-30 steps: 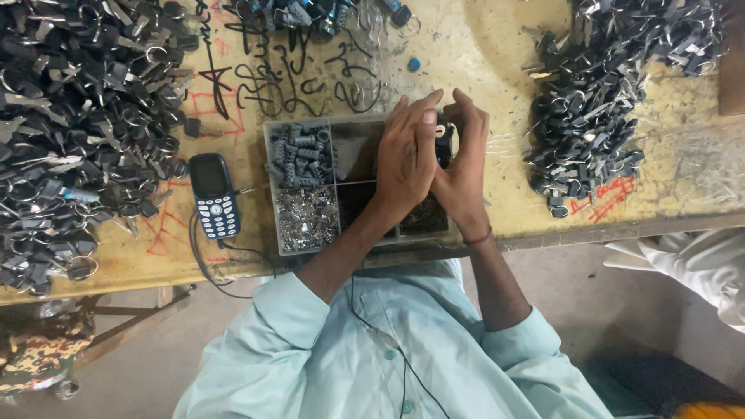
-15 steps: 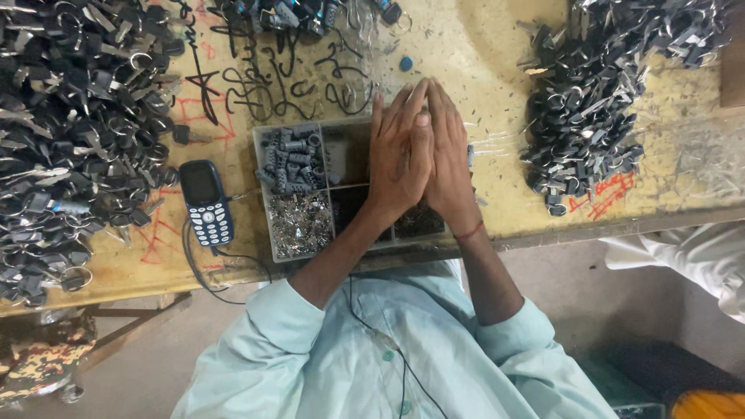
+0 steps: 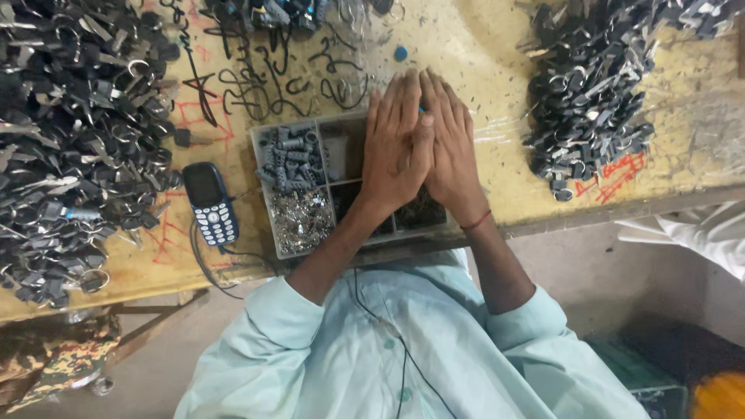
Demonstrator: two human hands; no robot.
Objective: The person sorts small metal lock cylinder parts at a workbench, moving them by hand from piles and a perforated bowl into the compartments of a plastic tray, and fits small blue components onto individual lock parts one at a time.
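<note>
Pale mint sleeves (image 3: 287, 318), red wrist thread (image 3: 476, 223)

A small workshop: a scratched yellow workbench (image 3: 481, 46), heaps of dark metal parts (image 3: 70, 132) at left, a sorting tray (image 3: 268, 194) at centre.

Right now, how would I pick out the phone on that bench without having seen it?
Start at the yellow workbench and find the grey compartment tray under the pressed-together left hand and right hand. Just to the tray's left lies the phone, with a cable running from its lower end. It is the only dark blue, keypad-fronted thing there, unlike the black and metal parts heaped beside it.
</note>
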